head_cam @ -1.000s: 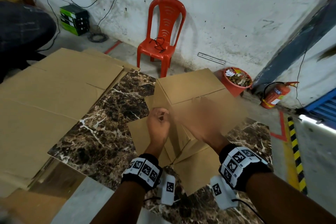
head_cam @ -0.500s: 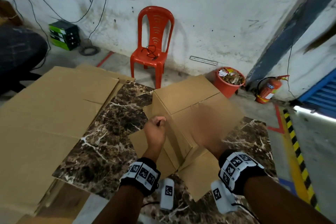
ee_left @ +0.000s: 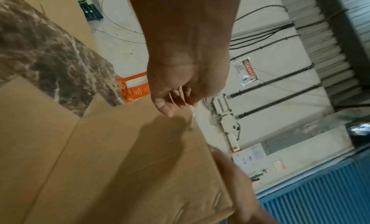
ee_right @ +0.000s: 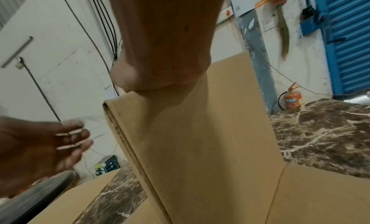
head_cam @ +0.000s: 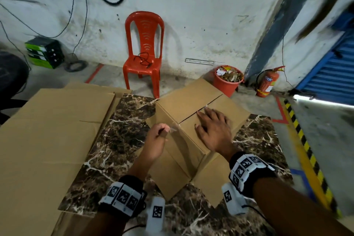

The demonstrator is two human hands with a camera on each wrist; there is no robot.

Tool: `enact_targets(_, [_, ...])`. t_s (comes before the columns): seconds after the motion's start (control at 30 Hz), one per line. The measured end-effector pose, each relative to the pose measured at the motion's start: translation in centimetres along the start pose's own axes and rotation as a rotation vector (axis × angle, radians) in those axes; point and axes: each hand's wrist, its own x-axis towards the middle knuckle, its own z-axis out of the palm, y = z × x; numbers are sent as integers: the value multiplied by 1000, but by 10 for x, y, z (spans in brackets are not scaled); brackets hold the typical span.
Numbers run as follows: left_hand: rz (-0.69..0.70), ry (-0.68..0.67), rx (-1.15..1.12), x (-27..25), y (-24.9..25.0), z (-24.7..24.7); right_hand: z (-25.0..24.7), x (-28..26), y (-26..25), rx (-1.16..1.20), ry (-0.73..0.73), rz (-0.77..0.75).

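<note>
Taping the brown cardboard box (head_cam: 188,146).
My right hand (head_cam: 212,130) just landed flat, pinning the flaps (head_cam: 186,101); left hand (head_cam: 158,137) pinches clear tape (head_cam: 173,130).

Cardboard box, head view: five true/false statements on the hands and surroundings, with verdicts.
1. The right hand lies flat on top of the cardboard box. True.
2. The left hand is empty, with its fingers straight. False: it pinches a clear strip, apparently tape, at the box's near edge.
3. The box's top flaps are folded down and meet at a seam. True.
4. The red chair lies tipped over on the table. False: it stands upright on the floor by the wall.
5. The red bucket is empty. False: it is full of scraps.
</note>
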Motion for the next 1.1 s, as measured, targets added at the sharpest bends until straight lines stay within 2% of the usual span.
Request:
enact_targets(0.17, [232,-123,202,25,47,-5,-4,0,1,39,-39,22])
enact_targets(0.3, [337,-154,162,44,78,8,-16,4,-2,58,-99,38])
enact_targets(0.4, [414,-211,232,59,88,18,-25,10,-9,73,-111,86])
enact_targets(0.5, [492,-243,288,69,94,25,-30,20,-11,153,-62,139])
enact_targets(0.57, [518,-228,289,74,97,28,-30,22,-8,323,36,134])
enact_targets(0.63, [524,-154,280,80,94,30,-19,23,-1,499,131,124])
enact_targets(0.7, [495,-85,256,86,88,30,-9,26,6,560,162,143])
enact_targets(0.77, [474,-92,224,89,84,31,-7,30,6,498,128,103])
enact_targets(0.87, [470,-142,176,89,84,35,-7,42,2,371,2,21])
enact_targets(0.97, [458,-96,164,93,86,37,2,54,1,450,75,-89])
enact_targets(1.1, [326,166,172,109,79,35,-7,61,17,783,311,175])
